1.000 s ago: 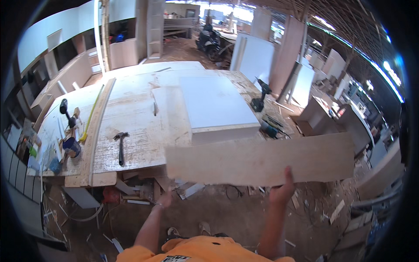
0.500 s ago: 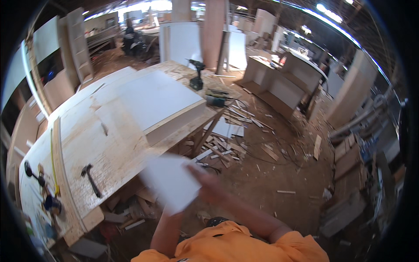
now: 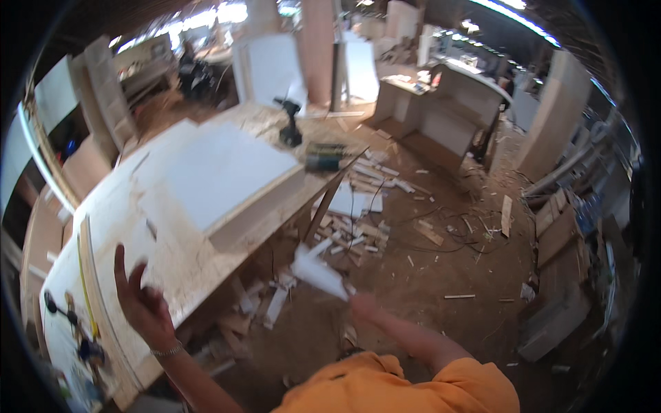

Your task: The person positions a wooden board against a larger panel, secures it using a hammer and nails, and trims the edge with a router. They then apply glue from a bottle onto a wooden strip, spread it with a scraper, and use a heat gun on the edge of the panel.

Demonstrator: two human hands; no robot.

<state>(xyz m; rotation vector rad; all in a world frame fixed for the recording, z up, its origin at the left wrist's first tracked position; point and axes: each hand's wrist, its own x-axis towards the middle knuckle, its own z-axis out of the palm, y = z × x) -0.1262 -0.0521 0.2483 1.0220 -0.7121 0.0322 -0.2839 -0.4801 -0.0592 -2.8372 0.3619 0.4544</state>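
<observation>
Over the front edge of the workbench (image 3: 186, 275), my left hand (image 3: 143, 306) is raised with its fingers apart and nothing in it. A bracelet circles that wrist. My right hand (image 3: 359, 304) is closed on one end of a white board (image 3: 318, 272), blurred by motion and seen nearly edge-on. The board is held out over the floor, to the right of the bench. A large white panel box (image 3: 231, 172) lies on the bench beyond my left hand. The hammer seen earlier on the bench cannot be made out now.
A cordless drill (image 3: 289, 124) stands at the bench's far end beside a green power tool (image 3: 322, 162). A yellow strip (image 3: 87, 286) lies along the left side. Wood offcuts (image 3: 351, 241) and cables litter the floor. An open wooden cabinet (image 3: 441, 117) stands beyond.
My left hand has let go of the white board and moved left over the bench. My right hand has swung the board right and turned it edge-on. The view has shifted slightly.
</observation>
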